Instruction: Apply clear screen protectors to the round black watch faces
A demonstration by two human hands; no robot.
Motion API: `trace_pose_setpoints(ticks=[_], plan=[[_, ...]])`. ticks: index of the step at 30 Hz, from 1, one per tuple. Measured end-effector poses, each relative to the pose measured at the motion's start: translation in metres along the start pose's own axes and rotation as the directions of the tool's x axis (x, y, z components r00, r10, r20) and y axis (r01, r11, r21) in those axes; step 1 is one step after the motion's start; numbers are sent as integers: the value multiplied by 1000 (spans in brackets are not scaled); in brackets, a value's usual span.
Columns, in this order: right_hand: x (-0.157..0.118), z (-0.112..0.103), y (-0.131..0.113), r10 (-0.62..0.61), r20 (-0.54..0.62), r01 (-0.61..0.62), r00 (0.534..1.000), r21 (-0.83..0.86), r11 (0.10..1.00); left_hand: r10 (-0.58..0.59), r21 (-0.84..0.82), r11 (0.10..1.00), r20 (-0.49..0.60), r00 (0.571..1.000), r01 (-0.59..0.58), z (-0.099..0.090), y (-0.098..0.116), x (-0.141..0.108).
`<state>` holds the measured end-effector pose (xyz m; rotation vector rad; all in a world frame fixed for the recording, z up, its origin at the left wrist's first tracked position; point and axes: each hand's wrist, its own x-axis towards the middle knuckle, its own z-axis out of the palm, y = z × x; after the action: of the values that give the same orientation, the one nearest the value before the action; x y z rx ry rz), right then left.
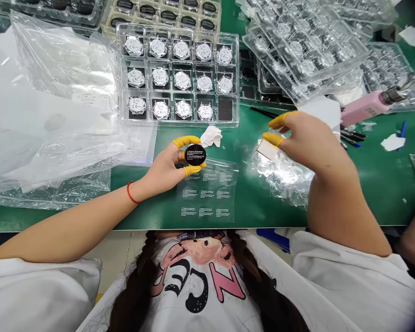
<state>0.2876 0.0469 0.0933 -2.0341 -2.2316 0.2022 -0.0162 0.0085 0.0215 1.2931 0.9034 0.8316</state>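
Note:
My left hand (173,163), with yellow finger cots, pinches a round black watch face (195,155) by its edges; white printed text shows on it. Under that hand lies a clear sheet of printed stickers (209,198) with rows of white text. My right hand (302,138), also in yellow finger cots, has its thumb and finger apart with nothing visible between them. Just below its fingertips is a small pale square card (268,150) on a pile of clear round films (288,177). Whether the thumb touches the card I cannot tell.
A clear tray (178,123) of watches stands ahead, its near right pocket without one. Stacked clear trays (307,46) rise at the back right, near a pink bottle (364,108) and pens (352,134). Plastic bags (51,101) cover the left. Crumpled white paper (211,136) lies mid-table.

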Motion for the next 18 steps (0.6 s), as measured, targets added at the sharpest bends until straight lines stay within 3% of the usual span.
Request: trace_pose_setpoints(ticks=[2, 4, 7, 9, 11, 14, 17, 18], plan=[[-4, 15, 27, 101, 104, -87, 989, -129, 988, -7, -18, 1000, 12, 1000, 7, 1, -1, 1], [-8, 34, 47, 146, 140, -125, 979, -151, 981, -12, -24, 1000, 9, 1000, 12, 2, 0, 1], [-12, 52, 61, 127, 75, -122, 989, -76, 990, -3, -29, 1000, -3, 1000, 3, 3, 0, 1], [-12, 52, 61, 103, 12, -103, 995, -4, 995, 2, -40, 999, -12, 1000, -3, 3, 0, 2], [-14, 47, 51, 88, -49, -84, 995, 74, 994, -8, -47, 999, -27, 1000, 7, 3, 0, 2], [-22, 36, 15, 32, -152, -2, 988, 194, 981, -8, -39, 999, -30, 1000, 6, 3, -1, 2], [-34, 38, -38, -162, -237, 237, 958, 336, 911, 34, -9, 999, -12, 999, -34, 3, -3, 2], [-37, 41, -54, -280, -286, 376, 917, 374, 848, 45, 1, 999, -9, 999, -45, 3, -3, 2]])
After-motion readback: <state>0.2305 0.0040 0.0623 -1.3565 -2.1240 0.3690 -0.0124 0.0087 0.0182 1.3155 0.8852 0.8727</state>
